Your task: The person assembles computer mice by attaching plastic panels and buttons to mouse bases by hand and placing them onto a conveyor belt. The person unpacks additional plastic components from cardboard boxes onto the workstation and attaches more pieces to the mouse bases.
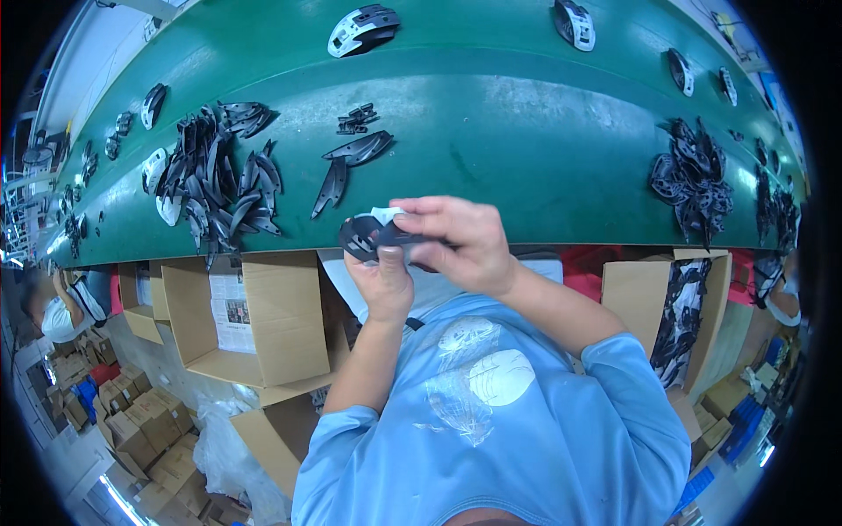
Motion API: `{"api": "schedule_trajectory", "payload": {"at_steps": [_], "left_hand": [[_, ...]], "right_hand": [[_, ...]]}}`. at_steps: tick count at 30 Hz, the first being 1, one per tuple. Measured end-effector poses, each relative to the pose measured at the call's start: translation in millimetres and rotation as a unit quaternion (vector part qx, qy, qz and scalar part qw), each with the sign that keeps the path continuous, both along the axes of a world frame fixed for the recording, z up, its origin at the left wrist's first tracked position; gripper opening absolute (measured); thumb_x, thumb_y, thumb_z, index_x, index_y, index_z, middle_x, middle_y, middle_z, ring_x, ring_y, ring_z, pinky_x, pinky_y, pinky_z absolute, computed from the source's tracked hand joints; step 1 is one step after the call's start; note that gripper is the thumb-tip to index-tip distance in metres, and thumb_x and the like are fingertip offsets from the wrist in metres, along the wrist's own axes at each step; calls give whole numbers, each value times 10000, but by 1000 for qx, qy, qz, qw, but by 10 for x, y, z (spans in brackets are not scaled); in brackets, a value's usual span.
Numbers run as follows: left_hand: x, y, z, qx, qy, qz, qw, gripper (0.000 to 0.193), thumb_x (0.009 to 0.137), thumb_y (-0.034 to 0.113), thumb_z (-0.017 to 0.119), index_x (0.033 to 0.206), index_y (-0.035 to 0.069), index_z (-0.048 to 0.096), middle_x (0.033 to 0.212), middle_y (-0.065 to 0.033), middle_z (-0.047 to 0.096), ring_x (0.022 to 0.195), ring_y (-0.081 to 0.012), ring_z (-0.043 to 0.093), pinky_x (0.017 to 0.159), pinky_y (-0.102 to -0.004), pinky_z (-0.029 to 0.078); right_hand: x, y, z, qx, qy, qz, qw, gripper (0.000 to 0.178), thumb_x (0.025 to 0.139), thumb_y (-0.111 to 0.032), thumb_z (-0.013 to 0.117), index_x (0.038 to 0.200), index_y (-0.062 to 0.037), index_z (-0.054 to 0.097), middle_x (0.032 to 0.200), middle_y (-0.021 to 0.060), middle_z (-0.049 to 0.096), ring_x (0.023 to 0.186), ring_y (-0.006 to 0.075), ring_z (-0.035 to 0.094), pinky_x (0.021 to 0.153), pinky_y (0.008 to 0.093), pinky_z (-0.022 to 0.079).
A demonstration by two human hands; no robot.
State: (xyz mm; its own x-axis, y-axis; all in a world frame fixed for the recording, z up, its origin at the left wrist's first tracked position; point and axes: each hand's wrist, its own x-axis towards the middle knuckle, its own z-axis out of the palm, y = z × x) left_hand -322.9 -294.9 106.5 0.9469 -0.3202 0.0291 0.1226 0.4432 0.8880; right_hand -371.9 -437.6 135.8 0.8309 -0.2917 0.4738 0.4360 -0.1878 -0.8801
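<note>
Both my hands meet at the table's near edge around a black and white plastic computer-mouse shell (356, 237). My left hand (383, 285) grips it from below, thumb pressed against its near side. My right hand (465, 238) is closed on its right side, fingers over the top and thumb underneath; these fingers hide much of the part. Just beyond lie two loose black curved side pieces (358, 150) and a few small black parts (357, 119). A large heap of similar black curved pieces (206, 175) lies to the left.
Black and white mouse shells (364, 31) stand along the far strip of the green table (544, 167). Another heap of black parts (693, 180) lies at right. Open cardboard boxes (285, 316) stand below the near edge, one box (631, 298) at right holding black parts. Other people work at both sides.
</note>
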Motion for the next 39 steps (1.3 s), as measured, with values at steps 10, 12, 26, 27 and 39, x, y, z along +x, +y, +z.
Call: {"api": "schedule_trajectory", "payload": {"at_steps": [10, 12, 26, 27, 39], "left_hand": [[339, 192, 275, -114, 424, -338, 833, 466, 1073, 507, 363, 1191, 128, 606, 942, -65, 675, 737, -195, 646, 476, -295, 464], [360, 164, 219, -205, 432, -383, 790, 492, 1074, 488, 362, 1240, 77, 574, 1023, -95, 685, 839, -214, 684, 520, -324, 509], [223, 41, 517, 119, -121, -254, 952, 842, 806, 184, 757, 1504, -58, 354, 1399, -201, 555, 1021, -200, 581, 906, -291, 474], [234, 12, 498, 200, -288, -242, 905, 903, 766, 230, 790, 1510, -54, 364, 1426, -204, 544, 1028, -234, 560, 898, -309, 458], [408, 20, 336, 266, -574, -150, 760, 926, 728, 324, 852, 1468, -50, 440, 1443, -285, 531, 1122, -340, 633, 940, -402, 509]], "right_hand": [[142, -418, 129, -169, -88, -1, 982, 321, 906, -262, 720, 1158, -65, 746, 1140, 157, 718, 1011, 299, 687, 881, 403, 550], [233, -359, 81, -217, -172, 86, 957, 324, 929, -339, 700, 1129, -87, 736, 1096, 169, 714, 1015, 348, 692, 865, 440, 565], [100, 284, -141, 336, -60, -161, 926, 441, 1075, -335, 516, 1393, -30, 548, 1128, 133, 674, 988, 170, 647, 858, 322, 534], [133, 299, -86, 443, -28, -168, 880, 467, 1090, -355, 480, 1433, -40, 510, 1131, 132, 670, 991, 149, 646, 858, 296, 533], [179, 1, 45, 773, 72, -13, 630, 368, 1059, -439, 514, 1100, -95, 638, 1001, 60, 680, 956, 203, 656, 875, 374, 567]]}}
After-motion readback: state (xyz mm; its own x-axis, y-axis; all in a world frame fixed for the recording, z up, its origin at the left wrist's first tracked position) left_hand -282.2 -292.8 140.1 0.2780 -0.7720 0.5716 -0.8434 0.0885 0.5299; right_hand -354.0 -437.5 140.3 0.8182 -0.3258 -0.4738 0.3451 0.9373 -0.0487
